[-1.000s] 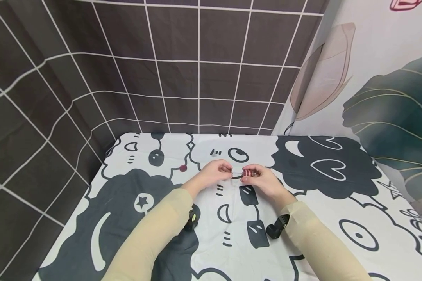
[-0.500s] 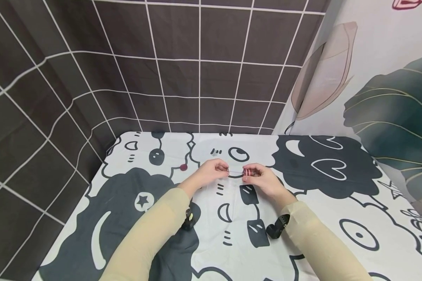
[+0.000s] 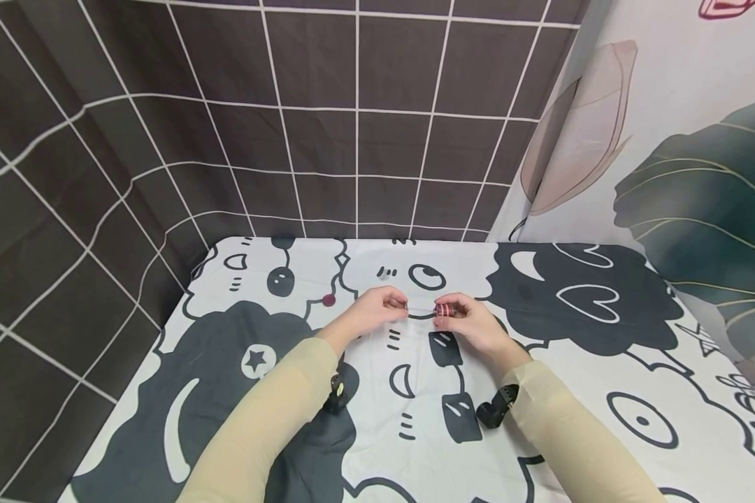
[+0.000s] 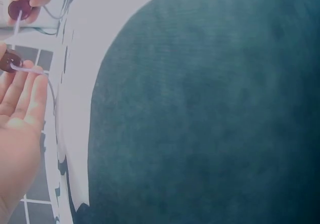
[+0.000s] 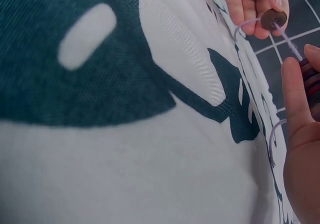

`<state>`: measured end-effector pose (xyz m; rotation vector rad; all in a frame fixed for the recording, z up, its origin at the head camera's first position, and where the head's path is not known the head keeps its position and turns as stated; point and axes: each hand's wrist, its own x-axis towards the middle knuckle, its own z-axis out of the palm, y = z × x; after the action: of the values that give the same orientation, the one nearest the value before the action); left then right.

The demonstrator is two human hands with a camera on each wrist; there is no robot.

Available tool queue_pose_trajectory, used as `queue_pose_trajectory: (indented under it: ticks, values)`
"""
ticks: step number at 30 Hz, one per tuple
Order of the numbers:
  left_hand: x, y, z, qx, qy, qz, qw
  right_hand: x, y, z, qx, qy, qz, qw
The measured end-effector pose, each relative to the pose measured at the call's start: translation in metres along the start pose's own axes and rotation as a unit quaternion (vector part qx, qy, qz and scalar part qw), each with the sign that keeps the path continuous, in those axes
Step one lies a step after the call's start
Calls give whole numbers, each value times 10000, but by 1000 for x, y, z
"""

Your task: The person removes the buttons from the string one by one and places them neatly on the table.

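Observation:
My left hand (image 3: 377,309) pinches a small dark brown bead (image 5: 274,19) with a pale string (image 5: 289,42) running through it. My right hand (image 3: 475,325) grips a short stack of red-and-dark striped beads (image 3: 443,309), seen close up at the edge of the right wrist view. Between the two hands the string stretches nearly straight, and a loose end curls away beside the brown bead. In the left wrist view, the brown bead (image 4: 10,61) sits at my left fingertips, with the stack's dark red end (image 4: 20,7) above it. My fingers hide part of the stack.
A white cloth with dark cartoon prints (image 3: 377,433) covers the table. On it lies a dark red round spot (image 3: 328,300), a print or a loose piece; I cannot tell which. A dark gridded curtain (image 3: 314,140) hangs behind, and a leaf-patterned one (image 3: 705,188) at right.
My left hand has moved slightly left, away from the right hand, so more string shows between them. The right hand has stayed almost still.

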<state>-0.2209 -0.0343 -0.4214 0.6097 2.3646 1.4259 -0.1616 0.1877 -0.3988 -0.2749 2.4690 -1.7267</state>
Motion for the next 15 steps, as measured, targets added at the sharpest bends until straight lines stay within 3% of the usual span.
queue_pose_trajectory:
  ticks: [6, 15]
  values:
    - [-2, 2, 0, 43, -29, -38, 10000, -1, 1, 0, 37, -6, 57, 10000]
    - [-4, 2, 0, 46, 6, -27, 10000, 2, 13, 1, 779, -117, 14, 9969]
